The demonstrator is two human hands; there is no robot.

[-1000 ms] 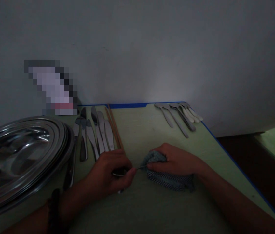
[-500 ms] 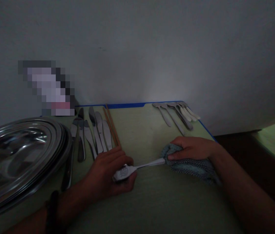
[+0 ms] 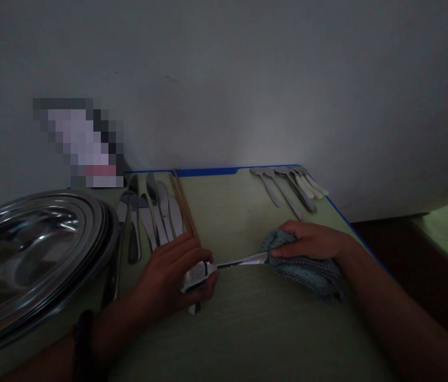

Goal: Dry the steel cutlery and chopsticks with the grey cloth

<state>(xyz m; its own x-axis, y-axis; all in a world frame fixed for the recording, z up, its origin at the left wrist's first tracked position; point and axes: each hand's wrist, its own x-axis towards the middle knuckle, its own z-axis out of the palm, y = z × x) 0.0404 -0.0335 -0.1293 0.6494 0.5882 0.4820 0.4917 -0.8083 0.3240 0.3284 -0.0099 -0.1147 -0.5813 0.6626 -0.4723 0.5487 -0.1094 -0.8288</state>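
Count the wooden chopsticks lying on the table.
2. The chopsticks lie side by side, just right of the row of knives, their near ends by the left hand, which grips a spoon. Others may be hidden under that hand.

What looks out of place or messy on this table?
Nothing stands out. The left hand holds a spoon by its bowl, the right hand wraps a cloth round its handle; knives, chopsticks and other spoons lie in tidy rows.

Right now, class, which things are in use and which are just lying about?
In use: spoon, held by left hand; cloth, gripped by right hand at its handle.
Lying about: knives, chopsticks, far utensils, stacked steel trays.
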